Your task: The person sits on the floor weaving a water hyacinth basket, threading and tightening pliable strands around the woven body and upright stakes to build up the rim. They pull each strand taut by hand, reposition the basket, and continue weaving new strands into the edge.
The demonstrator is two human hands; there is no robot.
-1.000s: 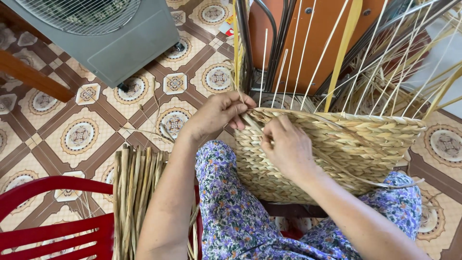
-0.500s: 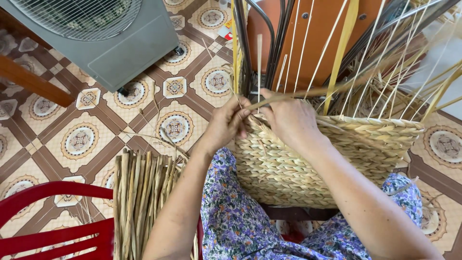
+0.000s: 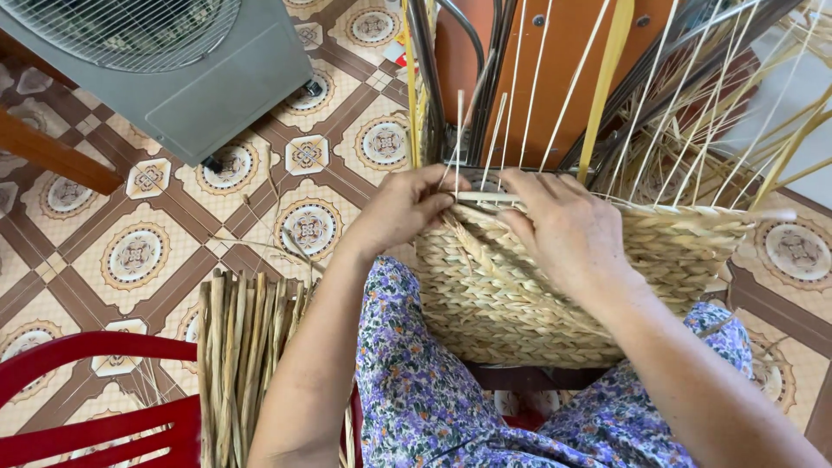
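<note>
**Straw basket on the lap, both hands at its rim**

Patterned floor tiles (image 3: 139, 251) in cream, brown and orange spread out to the left. One grey fan housing (image 3: 173, 61) with a wire grille stands at the upper left, and a brown wooden leg (image 3: 52, 156) crosses just below it. One red plastic chair (image 3: 87, 399) fills the lower left corner, and beside it lies one bundle of dry reeds (image 3: 243, 364), too many stalks to count. Behind the work rises an orange-brown panel (image 3: 555, 61) with dark metal tubes (image 3: 451, 69) in front of it.

One woven basket (image 3: 537, 295) rests on the person's lap, against a floral purple dress (image 3: 416, 390). Many thin pale uprights (image 3: 520, 95) stand from its rim, partly hiding the panel; among them is one broad yellow strip (image 3: 607, 69).

Two hands work at the near rim. The left hand (image 3: 407, 208) is curled, its fingertips pinching a pale strand (image 3: 485, 198) at the rim's left end. The right hand (image 3: 563, 230) lies just beside it, fingers bent and pressed together over the same strand, palm on the weave.
</note>
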